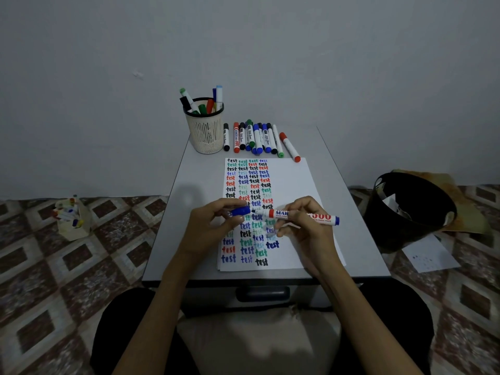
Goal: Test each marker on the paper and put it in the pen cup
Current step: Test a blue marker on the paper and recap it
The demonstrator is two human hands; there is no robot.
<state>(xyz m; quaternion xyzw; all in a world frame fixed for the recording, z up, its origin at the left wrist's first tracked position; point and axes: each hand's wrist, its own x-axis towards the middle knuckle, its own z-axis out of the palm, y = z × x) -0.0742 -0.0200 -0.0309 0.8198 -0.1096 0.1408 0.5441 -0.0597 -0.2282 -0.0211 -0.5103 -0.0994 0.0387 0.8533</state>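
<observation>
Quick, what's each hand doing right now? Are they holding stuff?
Left hand: pinches the blue cap, which is off the marker.
Right hand: grips the blue marker, tip uncovered.

Head-worn view, close, down over desk point(193, 174)

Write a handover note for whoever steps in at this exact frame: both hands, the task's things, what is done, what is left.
Hands: the left hand pinches the blue cap; the right hand grips the marker, with its bare tip pointing at the cap, just apart from it.
Things: both are held over the paper, which is filled with columns of "test". The pen cup stands beyond the paper and holds several markers. The row of markers lies to its right.
Done: several markers are in the cup.
Left: cannot tell whether this marker is tested yet. Cap it, put it in the cup, then work through the row.
</observation>
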